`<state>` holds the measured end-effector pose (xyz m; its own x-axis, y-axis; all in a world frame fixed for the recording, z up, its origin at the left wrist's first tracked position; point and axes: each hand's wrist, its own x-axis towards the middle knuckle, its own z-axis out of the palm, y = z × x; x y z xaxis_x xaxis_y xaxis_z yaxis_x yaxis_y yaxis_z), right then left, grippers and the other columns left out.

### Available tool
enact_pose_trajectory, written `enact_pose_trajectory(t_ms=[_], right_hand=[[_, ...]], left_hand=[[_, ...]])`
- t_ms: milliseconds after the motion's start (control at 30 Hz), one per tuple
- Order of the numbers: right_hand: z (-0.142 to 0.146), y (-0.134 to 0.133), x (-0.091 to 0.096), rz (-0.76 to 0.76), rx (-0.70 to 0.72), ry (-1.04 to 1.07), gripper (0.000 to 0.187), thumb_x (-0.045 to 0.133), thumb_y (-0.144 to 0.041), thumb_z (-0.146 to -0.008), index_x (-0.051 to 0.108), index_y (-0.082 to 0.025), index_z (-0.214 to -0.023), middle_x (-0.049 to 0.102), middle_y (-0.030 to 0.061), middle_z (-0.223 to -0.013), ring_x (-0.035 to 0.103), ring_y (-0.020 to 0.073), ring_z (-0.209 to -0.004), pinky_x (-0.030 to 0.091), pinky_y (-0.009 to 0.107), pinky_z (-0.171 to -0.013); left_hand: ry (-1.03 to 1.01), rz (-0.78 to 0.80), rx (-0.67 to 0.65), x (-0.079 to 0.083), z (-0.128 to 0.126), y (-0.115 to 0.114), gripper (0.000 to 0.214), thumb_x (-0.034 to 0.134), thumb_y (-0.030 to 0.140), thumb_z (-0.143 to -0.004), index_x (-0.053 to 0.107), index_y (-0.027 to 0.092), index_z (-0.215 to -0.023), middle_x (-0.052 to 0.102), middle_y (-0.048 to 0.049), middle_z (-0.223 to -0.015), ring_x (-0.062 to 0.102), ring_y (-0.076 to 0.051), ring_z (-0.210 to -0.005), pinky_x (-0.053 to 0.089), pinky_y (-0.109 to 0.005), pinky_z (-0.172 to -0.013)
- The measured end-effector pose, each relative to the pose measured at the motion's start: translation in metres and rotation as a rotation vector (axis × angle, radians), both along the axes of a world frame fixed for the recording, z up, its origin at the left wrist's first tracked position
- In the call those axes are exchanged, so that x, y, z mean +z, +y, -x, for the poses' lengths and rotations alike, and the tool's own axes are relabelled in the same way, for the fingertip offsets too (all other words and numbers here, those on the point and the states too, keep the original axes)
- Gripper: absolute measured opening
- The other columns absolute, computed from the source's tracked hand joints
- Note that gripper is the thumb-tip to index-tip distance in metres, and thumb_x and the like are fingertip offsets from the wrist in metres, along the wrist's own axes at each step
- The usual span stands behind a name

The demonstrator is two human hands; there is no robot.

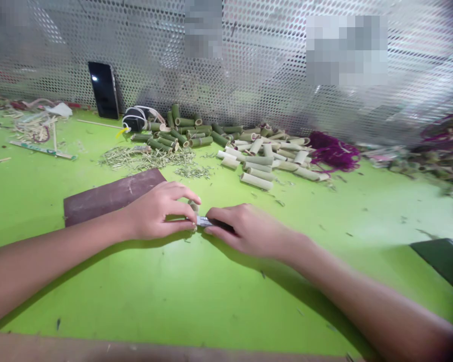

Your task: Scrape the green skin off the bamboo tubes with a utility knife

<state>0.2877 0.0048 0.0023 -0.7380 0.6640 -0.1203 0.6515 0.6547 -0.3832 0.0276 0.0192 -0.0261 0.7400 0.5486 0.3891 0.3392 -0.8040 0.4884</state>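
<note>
My left hand (158, 211) pinches a short bamboo tube (194, 206) in its fingertips, and the fingers hide most of the tube. My right hand (245, 231) grips a utility knife (207, 221), whose metal end sits against the left fingers. The two hands nearly touch. Behind them lie piles of cut bamboo tubes: pale ones (258, 161) and greener ones (184, 133). A flat brown board (109, 197) lies beside my left wrist, and a heap of green bamboo shavings (147, 159) lies beyond my left hand.
The bench is a green surface (136, 296) scattered with small scraps. A phone (103, 90) leans on a perforated metal screen (249, 60). Purple fibres (334, 152), a wired black object (135, 119), bamboo debris, and a dark green sheet (443, 264) also lie around.
</note>
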Motion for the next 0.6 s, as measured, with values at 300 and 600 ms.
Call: enact_pose_trajectory(t_ms=[300, 600], right_hand=[[0.002, -0.001, 0.001, -0.014, -0.017, -0.016, 0.034, 0.043, -0.043, -0.107, 0.063, -0.020, -0.091, 0.067, 0.0016, -0.070, 0.052, 0.0129, -0.053, 0.032, 0.027, -0.054], [0.003, -0.002, 0.003, 0.001, -0.032, -0.029, 0.033, 0.043, -0.041, -0.107, 0.063, -0.019, -0.093, 0.066, 0.0014, -0.070, 0.055, 0.0133, -0.055, 0.036, 0.026, -0.055]], left_hand=[[-0.079, 0.060, -0.030, 0.006, -0.005, -0.005, 0.019, 0.056, 0.032, -0.104, 0.069, 0.022, -0.094, 0.074, -0.0070, -0.106, 0.066, -0.022, -0.102, 0.049, -0.039, -0.096], [-0.095, -0.036, 0.447, 0.010, 0.003, 0.010, 0.039, 0.043, 0.039, -0.105, 0.060, 0.021, -0.074, 0.065, -0.0019, -0.070, 0.058, -0.020, -0.070, 0.045, -0.038, -0.074]])
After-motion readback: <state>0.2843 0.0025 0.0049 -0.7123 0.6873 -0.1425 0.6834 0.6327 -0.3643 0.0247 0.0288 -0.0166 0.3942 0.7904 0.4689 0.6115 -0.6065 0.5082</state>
